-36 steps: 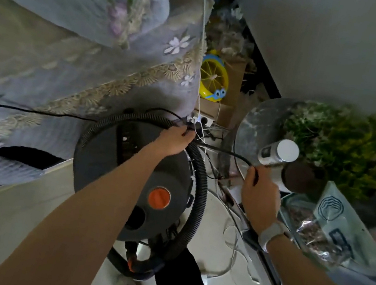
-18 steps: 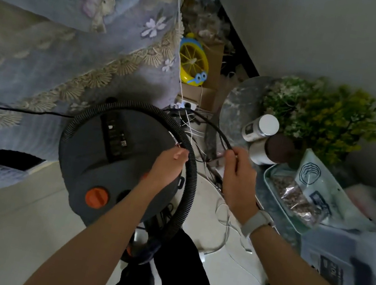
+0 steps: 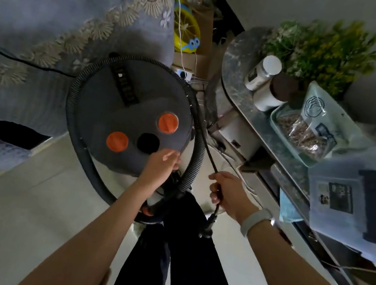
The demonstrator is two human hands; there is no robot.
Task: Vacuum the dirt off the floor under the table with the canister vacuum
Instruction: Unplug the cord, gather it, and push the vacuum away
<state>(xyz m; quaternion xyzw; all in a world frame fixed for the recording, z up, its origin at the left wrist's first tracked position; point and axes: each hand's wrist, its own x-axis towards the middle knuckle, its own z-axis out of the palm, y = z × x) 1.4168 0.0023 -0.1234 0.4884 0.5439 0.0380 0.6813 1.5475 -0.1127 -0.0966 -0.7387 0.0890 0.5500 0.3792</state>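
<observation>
**Cord in hand, no vacuuming begun**

The canister vacuum point(image 3: 131, 117) stands on the pale tiled floor point(image 3: 4, 223) just beside the cloth-draped desk point(image 3: 55, 6), with its ribbed black hose point(image 3: 196, 154) coiled round the round grey lid. The right hand point(image 3: 231, 192) is closed round the black power cord point(image 3: 208, 151), whose plug point(image 3: 207, 228) hangs free below the fist, so by my reading the machine is not yet powered. The left hand point(image 3: 161, 167) rests on the lid's near rim, fingers fairly straight; whether it pinches anything there is hard to tell in this dim view. Everything remains to do: plug in, uncoil the hose, reach under the desk.

The lid is matt dark plastic, with two orange round caps point(image 3: 168, 123) and one black opening point(image 3: 148, 143) (possibly a port). The cloth is gauzy grey-blue with embroidered flowers and a lace border. To the right, a marbled, glossy shelf point(image 3: 238, 48) carries a white-capped jar point(image 3: 263, 71) and crinkly plastic bags point(image 3: 317, 115).
</observation>
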